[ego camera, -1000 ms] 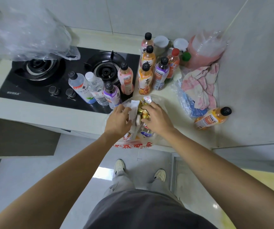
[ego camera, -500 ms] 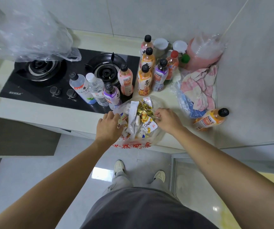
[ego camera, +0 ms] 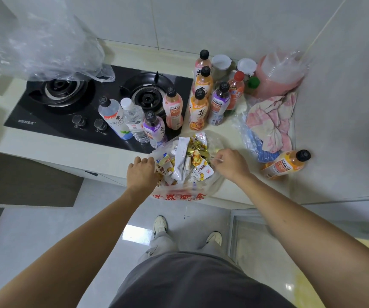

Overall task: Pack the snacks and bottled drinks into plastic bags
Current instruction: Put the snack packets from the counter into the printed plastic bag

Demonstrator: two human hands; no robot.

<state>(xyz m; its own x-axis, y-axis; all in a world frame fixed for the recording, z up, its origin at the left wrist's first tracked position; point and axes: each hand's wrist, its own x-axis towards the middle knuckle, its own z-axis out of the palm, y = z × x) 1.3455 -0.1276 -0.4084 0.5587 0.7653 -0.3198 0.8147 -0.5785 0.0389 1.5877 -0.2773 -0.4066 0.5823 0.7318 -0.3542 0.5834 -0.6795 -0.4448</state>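
L hand (ego camera: 142, 174) + R hand (ego camera: 231, 163) each pinch rim of snack bag (ego camera: 212, 185), mouth held open. Film thin, slippery, tears easy; grab by rim/handles. Snacks (ego camera: 188, 158) light.

Person in grey clothes, arms bare

The left hand (ego camera: 142, 174) and right hand (ego camera: 231, 162) have no gloves and no sleeves reach the forearms. A dark grey shirt (ego camera: 196, 283), light grey trousers (ego camera: 163, 240) and white shoes with dark stripe (ego camera: 160, 225) are visible.
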